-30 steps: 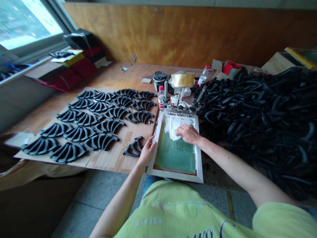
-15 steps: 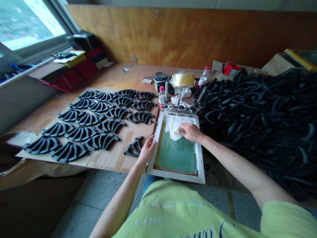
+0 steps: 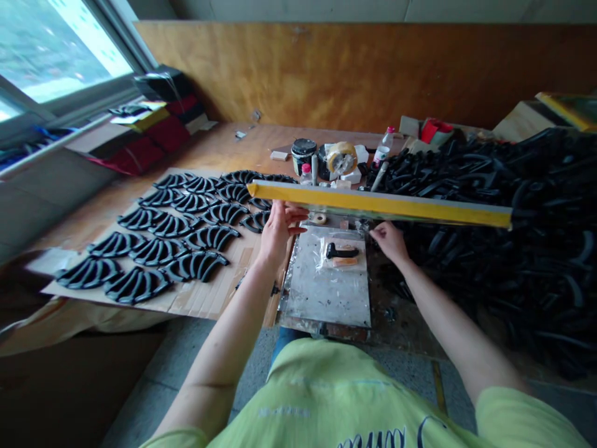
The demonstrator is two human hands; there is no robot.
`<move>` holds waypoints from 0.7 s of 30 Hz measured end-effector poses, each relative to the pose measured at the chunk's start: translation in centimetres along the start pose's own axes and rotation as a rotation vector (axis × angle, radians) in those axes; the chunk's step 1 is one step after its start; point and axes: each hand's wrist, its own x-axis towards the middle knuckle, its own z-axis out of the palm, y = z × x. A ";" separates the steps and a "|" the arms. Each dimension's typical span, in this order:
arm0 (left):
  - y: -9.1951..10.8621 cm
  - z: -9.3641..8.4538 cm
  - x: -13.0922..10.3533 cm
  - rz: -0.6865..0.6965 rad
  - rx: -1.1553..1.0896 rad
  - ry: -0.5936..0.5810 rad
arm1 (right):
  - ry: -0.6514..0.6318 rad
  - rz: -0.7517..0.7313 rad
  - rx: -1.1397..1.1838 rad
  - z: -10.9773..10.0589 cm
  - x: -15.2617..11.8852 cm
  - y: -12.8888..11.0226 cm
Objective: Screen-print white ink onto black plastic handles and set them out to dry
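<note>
At centre, the left hand (image 3: 278,229), fingers spread, touches a straight yellow-edged screen (image 3: 373,203); below, a glossy black piece (image 3: 344,252) lies on a flat grey plate (image 3: 321,294). The right hand (image 3: 390,241) curls; pinching, I cannot tell.

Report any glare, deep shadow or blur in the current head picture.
Head view: daylight washes out the bright glass window; the heap of black curved plastic parts blends into dark tones; shiny clear film on the flat grey metal plate catches white glints; the raised yellow-edged frame seems slightly soft.
</note>
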 end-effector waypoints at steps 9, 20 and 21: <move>-9.7 0.6 -8.8 -0.718 -0.025 -0.128 | -0.128 -0.490 -0.159 4.4 -9.3 -8.6; -13.3 -17.8 -13.8 -0.760 0.360 0.604 | -0.189 -0.069 -0.434 -1.4 -8.9 5.9; -13.8 -19.1 -14.0 -0.811 0.408 0.622 | -0.216 -0.026 -0.479 -1.7 -8.7 7.3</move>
